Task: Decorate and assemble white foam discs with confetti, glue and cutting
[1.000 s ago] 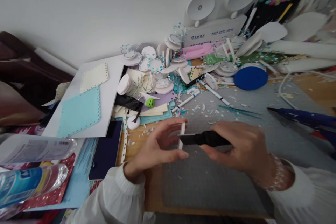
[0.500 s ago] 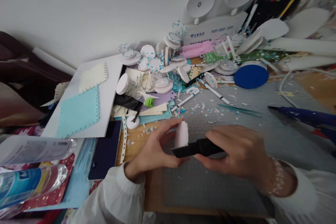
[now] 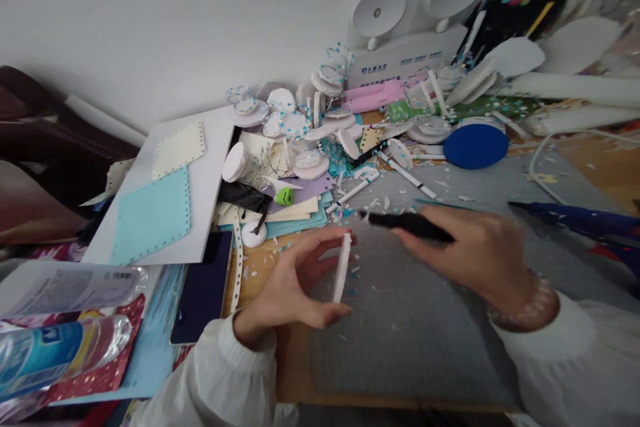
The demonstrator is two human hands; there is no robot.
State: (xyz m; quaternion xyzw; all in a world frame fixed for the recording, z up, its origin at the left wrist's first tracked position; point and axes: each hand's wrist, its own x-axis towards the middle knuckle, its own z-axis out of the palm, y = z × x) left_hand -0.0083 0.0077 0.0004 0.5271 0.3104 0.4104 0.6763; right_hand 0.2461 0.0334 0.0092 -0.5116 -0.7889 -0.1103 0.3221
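Note:
My left hand (image 3: 295, 280) grips a thin white disc (image 3: 342, 269) by its edge between thumb and fingers, and the disc stands nearly edge-on over the grey cutting mat (image 3: 400, 340). To the right, my right hand (image 3: 470, 253) is closed around a black cutter (image 3: 415, 224), its tip pointing left, apart from the disc. The right hand is slightly blurred. Small white and blue scraps lie beyond the disc on the mat.
White discs with blue beaded wire (image 3: 295, 123) are heaped at the back. A blue disc (image 3: 476, 145) and a dark blue glue gun (image 3: 575, 217) sit at the right. Leftward are a phone (image 3: 203, 290), a white board (image 3: 213, 180) and a bottle (image 3: 55, 350).
My right hand has moved the black cutter up and away from the disc. The disc in my left hand has turned more edge-on.

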